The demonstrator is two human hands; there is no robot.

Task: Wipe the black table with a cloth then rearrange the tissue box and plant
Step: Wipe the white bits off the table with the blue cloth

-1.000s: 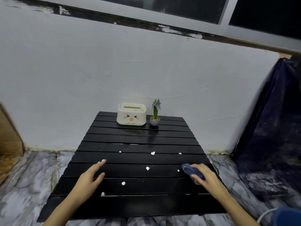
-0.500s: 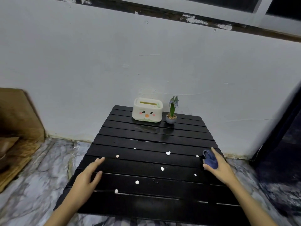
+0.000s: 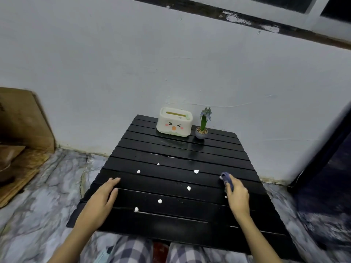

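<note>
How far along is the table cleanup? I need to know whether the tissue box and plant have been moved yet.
Barely begun. Nothing looks done: white crumbs dot the black table. In hand: the right hand holds a blue cloth on the table's right side, against one crumb; the left hand lies flat on the left edge. Left: wiping the crumbs away, then rearranging the tissue box and plant, both at the far edge.
</note>
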